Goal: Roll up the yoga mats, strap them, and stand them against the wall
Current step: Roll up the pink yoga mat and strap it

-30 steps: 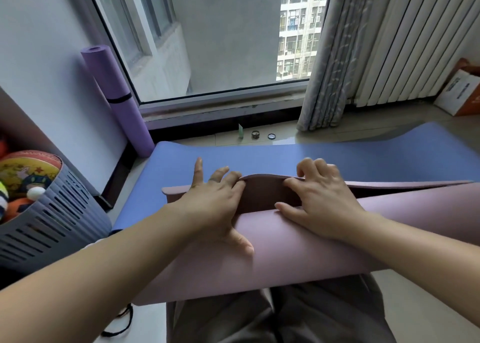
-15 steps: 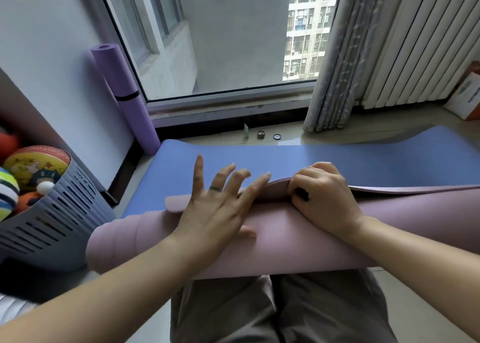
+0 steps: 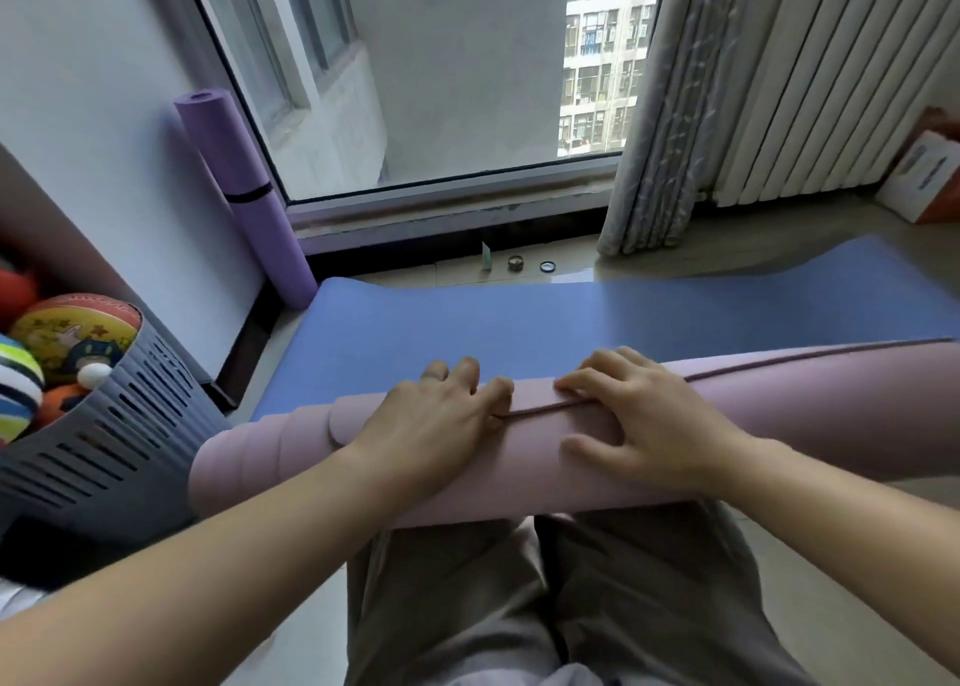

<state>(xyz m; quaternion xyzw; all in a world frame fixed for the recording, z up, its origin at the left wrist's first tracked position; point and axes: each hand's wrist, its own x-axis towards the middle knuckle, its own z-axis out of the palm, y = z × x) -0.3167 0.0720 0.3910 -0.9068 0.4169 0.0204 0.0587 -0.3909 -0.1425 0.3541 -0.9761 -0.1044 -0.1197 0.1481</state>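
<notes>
A pink yoga mat (image 3: 810,415) lies rolled across my knees, its loose end closed down along the top of the roll. My left hand (image 3: 436,425) rests on the roll with its fingers bent over the far side. My right hand (image 3: 639,420) presses its fingertips on the seam, thumb spread toward me. Beyond the roll a blue yoga mat (image 3: 571,321) lies flat on the floor. A purple yoga mat (image 3: 244,191), rolled and held by a black strap, leans upright against the wall beside the window.
A grey slotted basket (image 3: 104,441) of balls stands at my left. Small items (image 3: 516,264) sit on the floor under the window. A curtain (image 3: 654,113) hangs at the right, with a white and orange box (image 3: 924,176) past it.
The pink roll has turned forward and its raised flap now lies flat on the roll. Both hands have come down onto the top of the roll.
</notes>
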